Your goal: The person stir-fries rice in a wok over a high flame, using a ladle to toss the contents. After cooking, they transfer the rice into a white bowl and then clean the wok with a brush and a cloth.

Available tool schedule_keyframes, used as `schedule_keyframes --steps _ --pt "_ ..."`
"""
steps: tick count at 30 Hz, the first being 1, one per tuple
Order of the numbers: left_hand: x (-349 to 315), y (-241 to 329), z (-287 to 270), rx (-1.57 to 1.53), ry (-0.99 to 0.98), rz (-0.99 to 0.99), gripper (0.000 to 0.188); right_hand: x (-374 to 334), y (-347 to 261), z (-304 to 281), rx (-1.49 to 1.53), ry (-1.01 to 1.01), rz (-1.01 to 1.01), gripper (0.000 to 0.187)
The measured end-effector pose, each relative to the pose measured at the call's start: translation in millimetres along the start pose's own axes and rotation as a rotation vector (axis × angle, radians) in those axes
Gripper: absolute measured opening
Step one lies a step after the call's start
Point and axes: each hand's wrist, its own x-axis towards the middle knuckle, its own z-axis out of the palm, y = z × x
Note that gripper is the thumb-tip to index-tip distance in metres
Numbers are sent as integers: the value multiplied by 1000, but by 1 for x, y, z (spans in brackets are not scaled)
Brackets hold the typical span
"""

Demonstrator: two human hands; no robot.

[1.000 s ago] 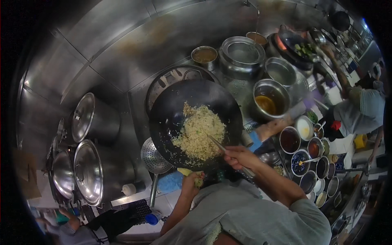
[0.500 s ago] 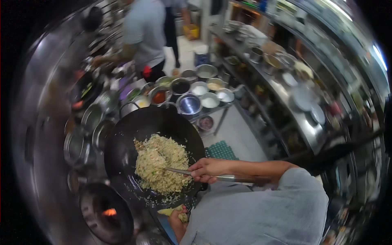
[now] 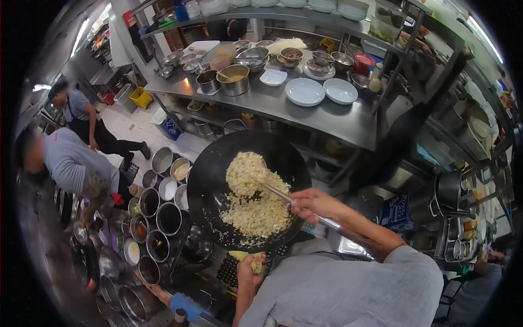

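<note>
My right hand point(image 3: 316, 205) is closed round the long metal shaft of a ladle point(image 3: 280, 194), whose handle runs back along my forearm. Its bowl is mostly hidden by a heap of fried rice piled on it. More fried rice point(image 3: 261, 218) lies loose in the large black wok point(image 3: 210, 180), with grains stuck to the wall. At the wok's near edge, my left hand point(image 3: 250, 278) grips a folded yellow cloth point(image 3: 245, 255). Whether it holds a wok handle through the cloth is hidden.
Beyond the wok stands a steel counter point(image 3: 359, 128) with white plates point(image 3: 305, 91) and metal pots point(image 3: 233, 80). Several ingredient bowls point(image 3: 169, 217) crowd the left. Two people are there, one bent over point(image 3: 81, 158); another person's hand point(image 3: 158, 294) reaches in at lower left.
The view has swung right toward the counter. My body has turned with the wok, now away from the stove, and the ladle has come up under a heap of rice.
</note>
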Motion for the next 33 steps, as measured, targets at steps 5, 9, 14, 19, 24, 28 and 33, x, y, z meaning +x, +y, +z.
schedule_keyframes --steps 5,9,14,19,24,28,33 --pt "93 12 121 31 -63 -38 20 33 -96 -123 118 107 -142 25" --pt "82 34 199 -22 -76 -30 6 17 -188 -146 165 197 -280 25" --pt "84 53 225 -3 -80 14 17 51 -240 -201 165 244 -407 23" --pt "108 48 203 21 29 14 14 134 -225 -293 14 388 -437 16" --pt "105 42 199 52 131 -53 13 191 -182 -333 -794 919 -572 29" --pt "96 43 195 69 133 -134 19 217 -136 -339 -1265 1169 -545 55" --pt "93 33 186 46 67 -150 24 214 -130 -329 -1231 1177 -423 58"
